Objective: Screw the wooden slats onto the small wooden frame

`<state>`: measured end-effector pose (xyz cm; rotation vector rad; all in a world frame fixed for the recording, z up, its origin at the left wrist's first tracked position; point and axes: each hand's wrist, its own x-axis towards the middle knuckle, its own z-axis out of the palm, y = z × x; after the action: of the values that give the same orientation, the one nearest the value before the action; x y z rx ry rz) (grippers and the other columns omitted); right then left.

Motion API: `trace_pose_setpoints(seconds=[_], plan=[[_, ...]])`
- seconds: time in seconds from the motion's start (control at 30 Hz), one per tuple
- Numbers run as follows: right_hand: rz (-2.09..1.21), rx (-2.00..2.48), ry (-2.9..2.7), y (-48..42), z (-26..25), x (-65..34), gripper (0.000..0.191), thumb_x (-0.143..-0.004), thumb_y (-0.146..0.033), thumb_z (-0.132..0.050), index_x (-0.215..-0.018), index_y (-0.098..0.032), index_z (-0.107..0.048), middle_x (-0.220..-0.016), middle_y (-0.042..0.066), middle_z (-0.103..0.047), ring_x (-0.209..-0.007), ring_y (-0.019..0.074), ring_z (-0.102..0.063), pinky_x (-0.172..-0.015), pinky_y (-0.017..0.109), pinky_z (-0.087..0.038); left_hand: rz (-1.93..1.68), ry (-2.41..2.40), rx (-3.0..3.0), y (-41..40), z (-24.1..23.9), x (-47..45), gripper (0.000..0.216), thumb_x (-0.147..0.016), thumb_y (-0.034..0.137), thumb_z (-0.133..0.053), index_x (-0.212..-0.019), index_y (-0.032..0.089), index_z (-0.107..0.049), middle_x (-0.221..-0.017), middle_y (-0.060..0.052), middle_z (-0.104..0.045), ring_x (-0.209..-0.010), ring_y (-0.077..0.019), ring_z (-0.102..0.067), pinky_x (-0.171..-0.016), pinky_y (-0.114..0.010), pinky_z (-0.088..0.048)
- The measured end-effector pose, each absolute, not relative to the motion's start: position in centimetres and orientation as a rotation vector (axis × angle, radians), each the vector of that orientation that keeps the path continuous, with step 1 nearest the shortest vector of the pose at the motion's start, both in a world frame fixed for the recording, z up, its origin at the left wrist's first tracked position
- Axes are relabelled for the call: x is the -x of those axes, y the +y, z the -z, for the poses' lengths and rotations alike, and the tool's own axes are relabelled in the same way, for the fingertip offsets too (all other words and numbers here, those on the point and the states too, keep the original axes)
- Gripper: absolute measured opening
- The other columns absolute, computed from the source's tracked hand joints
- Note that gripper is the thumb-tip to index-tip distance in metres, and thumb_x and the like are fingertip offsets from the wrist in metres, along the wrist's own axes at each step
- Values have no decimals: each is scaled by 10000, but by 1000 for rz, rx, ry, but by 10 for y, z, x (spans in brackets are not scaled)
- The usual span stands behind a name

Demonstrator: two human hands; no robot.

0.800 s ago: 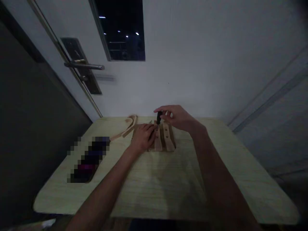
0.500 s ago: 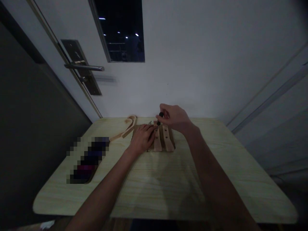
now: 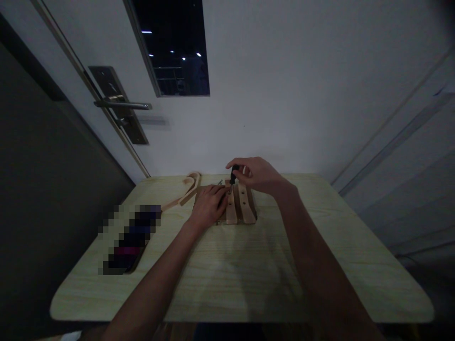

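A black-handled screwdriver stands nearly upright, its tip at a hole in a pale wooden piece. My right hand grips the handle between thumb and fingers. Beside that piece lies a second wooden strip with dark holes. Both rest on a darker brown base, mostly covered. My left hand lies flat over the left part of this base, fingers stretched toward the screwdriver's tip. Just left of it is a hook-shaped wooden part. What lies under my left palm is hidden.
A pixelated dark phone-like object lies on the left of the light wooden table. Behind the table stands a white door with a metal handle and a dark window.
The screwdriver handle leans a little differently and my right fingers have shifted and loosened around it. My left hand stays on the wood. The view has tilted slightly.
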<state>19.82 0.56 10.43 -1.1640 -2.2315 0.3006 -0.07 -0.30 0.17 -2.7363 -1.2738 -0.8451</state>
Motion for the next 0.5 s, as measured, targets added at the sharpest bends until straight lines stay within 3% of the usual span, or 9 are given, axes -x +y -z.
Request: trace_pose_setpoints(seconds=[0.17,0.3,0.5], plan=[[-334,1129,-2269,7,-105,-202,284,-858,-184,-560,-1113,-186,-684,-760,-5,-666,-636,108,-538,-639,238,-365,824,-1280,2735,-3,-2,0,319,-984,247,-459,-1239,141,-619,-1253,-128,-668,-1150,-281,-596,-1013,-480,-477],[-164,1269,-2275,4,-107,-198,156,-882,-302,-610,-973,-192,-674,-726,-4,-646,-648,117,-528,-614,243,-318,834,-1276,2736,-4,-4,-1,318,-983,247,-457,-1226,132,-628,-1242,-132,-674,-1141,-286,-601,-1015,-483,-477],[82,1486,-2240,-3,-109,-181,216,-886,-406,-570,-822,-208,-628,-716,4,-643,-654,138,-507,-557,271,-207,851,-1268,2732,-3,-4,0,318,-980,250,-467,-1240,158,-625,-1222,-117,-683,-1129,-284,-606,-997,-486,-489]])
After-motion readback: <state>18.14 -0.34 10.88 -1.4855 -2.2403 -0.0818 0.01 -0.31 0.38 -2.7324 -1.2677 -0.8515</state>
